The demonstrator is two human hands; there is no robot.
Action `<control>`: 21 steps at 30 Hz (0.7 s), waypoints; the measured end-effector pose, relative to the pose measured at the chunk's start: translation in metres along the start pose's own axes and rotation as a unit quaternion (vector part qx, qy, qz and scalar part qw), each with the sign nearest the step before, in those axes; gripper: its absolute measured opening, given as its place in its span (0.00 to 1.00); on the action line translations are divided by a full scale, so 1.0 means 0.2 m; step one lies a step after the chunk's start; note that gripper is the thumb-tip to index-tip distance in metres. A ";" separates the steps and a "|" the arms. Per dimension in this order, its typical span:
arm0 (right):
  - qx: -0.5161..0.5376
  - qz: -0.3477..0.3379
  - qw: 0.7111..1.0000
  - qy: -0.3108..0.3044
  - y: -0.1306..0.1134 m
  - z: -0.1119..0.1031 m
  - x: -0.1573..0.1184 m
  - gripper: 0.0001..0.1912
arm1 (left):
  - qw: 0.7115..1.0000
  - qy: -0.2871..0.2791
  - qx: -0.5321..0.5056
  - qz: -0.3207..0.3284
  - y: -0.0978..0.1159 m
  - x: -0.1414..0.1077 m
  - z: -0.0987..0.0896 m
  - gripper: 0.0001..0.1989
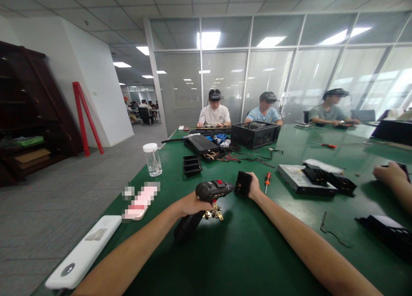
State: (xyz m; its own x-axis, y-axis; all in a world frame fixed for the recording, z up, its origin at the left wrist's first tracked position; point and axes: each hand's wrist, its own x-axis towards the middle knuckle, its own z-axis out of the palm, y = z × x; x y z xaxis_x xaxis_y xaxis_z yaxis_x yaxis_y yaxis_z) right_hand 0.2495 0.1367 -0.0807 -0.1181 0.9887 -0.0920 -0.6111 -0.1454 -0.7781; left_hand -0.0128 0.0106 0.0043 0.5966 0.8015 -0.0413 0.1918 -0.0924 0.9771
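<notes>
My left hand point(193, 205) is wrapped round the grip of a black power drill point(210, 189) whose nose points right. Close to that nose, my right hand point(254, 185) holds a small black box-shaped part point(243, 183) upright by its right side. The drill tip and the black part are very near each other; whether they touch is hard to tell. Several small brass-coloured metal pieces point(219, 216) lie on the green table point(219, 261) below and behind the drill. An orange-handled screwdriver point(268, 179) rests just right of my right hand.
Stacked black trays point(192, 166), a jar point(152, 161), a pink phone point(141, 203) and a white power strip point(86, 249) are at left. A black metal case point(255, 134) and wires stand behind; a silver drive point(302, 180) lies right. Another person's hand point(391, 176) is far right.
</notes>
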 end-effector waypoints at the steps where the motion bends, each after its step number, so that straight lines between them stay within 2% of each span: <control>1: 0.002 0.007 1.000 0.007 0.00 0.00 0.00 0.10 | 1.000 0.000 0.000 0.000 0.00 0.00 0.00 0.08; 8: 0.006 -0.002 1.000 0.026 0.00 -0.01 0.01 0.10 | 1.000 0.019 -0.014 0.005 -0.01 0.00 0.01 0.11; 21: 0.005 0.007 1.000 0.025 0.00 0.00 0.01 0.11 | 1.000 0.011 0.012 -0.014 -0.03 0.00 0.00 0.09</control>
State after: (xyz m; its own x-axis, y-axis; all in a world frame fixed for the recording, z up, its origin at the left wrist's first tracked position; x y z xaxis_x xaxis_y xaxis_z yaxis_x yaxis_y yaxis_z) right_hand 0.2495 0.1381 -0.0810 -0.0881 0.9870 -0.1346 -0.6175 -0.1601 -0.7701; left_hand -0.0140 0.0121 -0.0005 0.5741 0.8163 -0.0633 0.2263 -0.0839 0.9704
